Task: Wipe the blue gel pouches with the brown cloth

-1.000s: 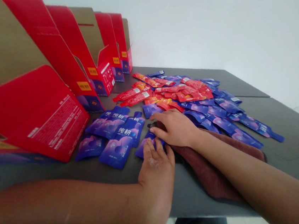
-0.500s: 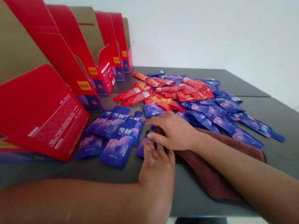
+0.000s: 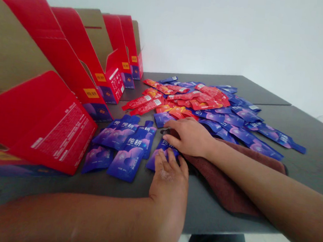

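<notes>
The right hand (image 3: 190,136) has shifted up the blue pouch (image 3: 154,159), uncovering more of it; its thumb sits apart, pinch unclear; the left hand (image 3: 171,178) rests spread upon it.

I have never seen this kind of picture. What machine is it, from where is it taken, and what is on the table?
There is no machine, only a person's bare hands, seen by a camera worn on the head. The left hand has its fingers on a blue-purple pouch; the right hand is at its upper end. I cannot tell how firm the grip is. Other blue-purple pouches, a red-and-blue pile and a brown cloth lie on the dark table. Open red boxes stand along the left.
</notes>
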`<state>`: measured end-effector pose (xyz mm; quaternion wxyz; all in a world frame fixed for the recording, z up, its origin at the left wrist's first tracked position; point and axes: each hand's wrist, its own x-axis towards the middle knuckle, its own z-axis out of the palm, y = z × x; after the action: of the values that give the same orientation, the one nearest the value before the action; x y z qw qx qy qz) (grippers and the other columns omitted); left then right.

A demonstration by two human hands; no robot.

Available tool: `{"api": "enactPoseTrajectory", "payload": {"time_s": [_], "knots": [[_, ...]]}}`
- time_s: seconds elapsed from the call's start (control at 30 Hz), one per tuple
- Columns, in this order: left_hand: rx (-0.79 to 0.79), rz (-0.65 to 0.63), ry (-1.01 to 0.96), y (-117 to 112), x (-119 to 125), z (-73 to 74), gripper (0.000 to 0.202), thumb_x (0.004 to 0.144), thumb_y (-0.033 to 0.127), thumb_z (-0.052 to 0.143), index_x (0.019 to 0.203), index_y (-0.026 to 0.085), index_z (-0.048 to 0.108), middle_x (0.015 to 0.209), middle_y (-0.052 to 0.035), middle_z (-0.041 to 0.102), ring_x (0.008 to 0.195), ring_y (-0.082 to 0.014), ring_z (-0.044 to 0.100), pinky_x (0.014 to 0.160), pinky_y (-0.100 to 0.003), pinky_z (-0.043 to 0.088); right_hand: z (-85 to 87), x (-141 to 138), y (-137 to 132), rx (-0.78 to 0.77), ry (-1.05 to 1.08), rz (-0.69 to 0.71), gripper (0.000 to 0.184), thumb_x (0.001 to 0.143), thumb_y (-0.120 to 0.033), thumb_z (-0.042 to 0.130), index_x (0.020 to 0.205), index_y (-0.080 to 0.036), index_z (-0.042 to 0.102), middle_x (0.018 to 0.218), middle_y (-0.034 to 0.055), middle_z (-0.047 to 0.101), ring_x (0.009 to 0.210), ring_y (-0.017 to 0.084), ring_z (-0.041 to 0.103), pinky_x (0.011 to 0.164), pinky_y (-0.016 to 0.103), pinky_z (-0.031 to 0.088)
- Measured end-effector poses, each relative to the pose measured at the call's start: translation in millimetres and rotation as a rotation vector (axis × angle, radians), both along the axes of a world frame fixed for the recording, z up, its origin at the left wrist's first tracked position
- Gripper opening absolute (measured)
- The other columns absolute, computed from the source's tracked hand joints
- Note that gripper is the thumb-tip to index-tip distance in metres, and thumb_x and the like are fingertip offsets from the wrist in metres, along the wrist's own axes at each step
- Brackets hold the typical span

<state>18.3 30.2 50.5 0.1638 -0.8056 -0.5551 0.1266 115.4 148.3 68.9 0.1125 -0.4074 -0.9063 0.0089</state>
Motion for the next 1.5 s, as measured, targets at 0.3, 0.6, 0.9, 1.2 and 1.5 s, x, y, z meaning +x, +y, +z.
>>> {"api": "enactPoseTrajectory", "payload": {"time_s": [0.3, 0.6, 0.9, 1.2, 1.5], "knots": [[-0.019, 0.015, 0.056, 1, 2, 4.5, 0.047, 0.089, 0.008, 0.039, 0.134, 0.006, 0.049, 0.126, -0.0248, 0.063, 0.116, -0.0311, 0.06, 0.102, -0.046, 0.046, 2.2, -3, -10, -0.131, 0.161, 0.261, 0.039, 0.091, -0.042, 0.049, 0.117, -0.016, 0.061, 0.083, 0.0043, 0.067, 0.076, 0.018, 0.057, 0.072, 0.03, 0.039], [0.0, 0.027, -0.02, 0, 0, 3.0, 0.049, 0.088, 0.008, 0.042, 0.137, 0.008, 0.046, 0.132, -0.0254, 0.057, 0.12, -0.0323, 0.057, 0.103, -0.046, 0.045, 1.5, -3, -6, -0.037, 0.06, 0.137, 0.04, 0.092, -0.044, 0.047, 0.121, -0.018, 0.059, 0.092, 0.008, 0.07, 0.091, 0.024, 0.062, 0.083, 0.035, 0.04], [-0.015, 0.005, 0.02, 0, 0, -0.3, 0.048, 0.09, 0.013, 0.044, 0.138, 0.012, 0.046, 0.137, -0.0241, 0.053, 0.122, -0.0341, 0.055, 0.102, -0.047, 0.046, 0.0, 2, 2, -0.012, 0.026, 0.004, 0.041, 0.093, -0.043, 0.046, 0.122, -0.017, 0.057, 0.1, 0.0101, 0.07, 0.096, 0.024, 0.063, 0.088, 0.037, 0.04], [0.008, 0.011, 0.097, 1, 2, 3.1, 0.047, 0.089, 0.009, 0.039, 0.134, 0.006, 0.049, 0.126, -0.0262, 0.062, 0.116, -0.0321, 0.06, 0.102, -0.045, 0.045, 0.1, -2, -7, -0.093, 0.154, 0.296, 0.04, 0.09, -0.041, 0.051, 0.121, -0.016, 0.058, 0.087, 0.0061, 0.068, 0.083, 0.02, 0.059, 0.076, 0.031, 0.039], [-0.008, 0.014, 0.049, 0, 1, 2.8, 0.049, 0.09, 0.011, 0.041, 0.138, 0.009, 0.045, 0.134, -0.0258, 0.055, 0.119, -0.0332, 0.057, 0.102, -0.045, 0.046, 0.1, -1, -4, -0.039, 0.08, 0.141, 0.04, 0.091, -0.042, 0.048, 0.121, -0.018, 0.059, 0.091, 0.0075, 0.07, 0.086, 0.023, 0.063, 0.078, 0.034, 0.041]]}}
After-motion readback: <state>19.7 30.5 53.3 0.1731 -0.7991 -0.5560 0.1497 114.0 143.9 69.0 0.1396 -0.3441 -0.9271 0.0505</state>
